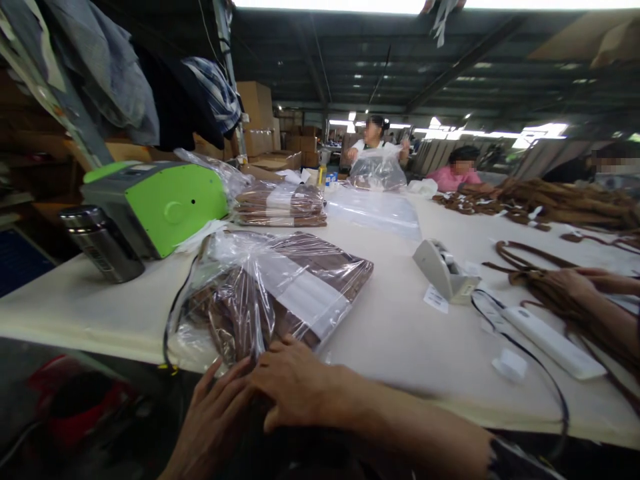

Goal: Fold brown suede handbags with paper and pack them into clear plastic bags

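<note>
A folded brown garment with a white paper band (300,290) lies in a clear plastic bag (250,293) near the table's front edge. My left hand (223,393) rests at the bag's near end, its fingers stretched out. Beside it, my right hand (295,377) lies over the bag's near edge with fingers extended and thumb apart. The two hands touch or nearly touch. What lies beneath my fingertips is hidden.
Left on the table (390,333) stand a steel flask (103,243) and a green-and-grey machine (160,203). Bagged brown garments (280,205) are stacked behind. Rightward are a tape dispenser (445,270), a power strip (555,340) and another person's hands (575,283) on brown straps.
</note>
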The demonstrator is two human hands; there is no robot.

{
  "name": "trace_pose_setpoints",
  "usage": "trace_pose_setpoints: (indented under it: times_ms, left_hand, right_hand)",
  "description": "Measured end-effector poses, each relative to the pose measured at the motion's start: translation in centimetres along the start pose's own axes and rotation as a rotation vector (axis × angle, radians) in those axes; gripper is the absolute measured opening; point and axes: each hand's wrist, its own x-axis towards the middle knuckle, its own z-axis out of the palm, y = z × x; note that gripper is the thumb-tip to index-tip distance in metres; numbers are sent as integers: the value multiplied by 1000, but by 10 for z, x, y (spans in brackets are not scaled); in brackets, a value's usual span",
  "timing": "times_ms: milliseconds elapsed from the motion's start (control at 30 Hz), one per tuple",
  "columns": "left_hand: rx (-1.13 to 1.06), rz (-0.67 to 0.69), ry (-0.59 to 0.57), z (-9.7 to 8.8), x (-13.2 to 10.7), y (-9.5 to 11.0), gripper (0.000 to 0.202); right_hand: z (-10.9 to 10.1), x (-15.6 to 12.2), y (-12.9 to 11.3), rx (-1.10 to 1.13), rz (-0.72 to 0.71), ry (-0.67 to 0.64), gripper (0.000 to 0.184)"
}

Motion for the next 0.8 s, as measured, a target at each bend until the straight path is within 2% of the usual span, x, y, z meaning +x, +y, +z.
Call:
trace_pose_setpoints:
  times_ms: [33,67,100,167,200,267,333,400,500,600,700,800]
  left_hand:
    - [-7,2,-6,-3,-1,1,27]
    - [-11,2,-2,-5,-3,1,29]
    - [-9,0,6,-6,-6,2,29]
    - [22,-10,15,-8,-14,3,28]
    - [49,-15,15,-8,-18,4,26]
    - [111,-18,21,-6,-26,9,26]
    - [171,-8,67,-3,-30,14,27]
    - [225,-3,113,0,-32,18,26]
    - [305,-42,96,-4,-37,14,27]
    - [396,-115,1,-17,-49,-2,36]
    - [415,-197,23,-29,-58,-23,41]
    - [170,-447,2,-35,-61,-35,40]
  right_hand:
    - [-18,0,15,143,6,-22,20]
    - [-36,-3,34,280,55,11,14]
    - [-54,-7,58,336,228,153,10]
    - [-81,-23,111,188,596,380,14]
    - [-89,-33,138,78,764,388,21]
    - [-92,-53,185,42,1078,276,34]
    - [-83,-70,218,85,1151,187,34]
    - [-69,-82,238,131,1163,92,35]
    - [-53,-94,247,189,1150,17,39]
    - [-44,-109,236,288,1157,25,39]
    - [-36,-141,203,292,1201,148,35]
    - [-26,-190,146,312,1282,351,37]
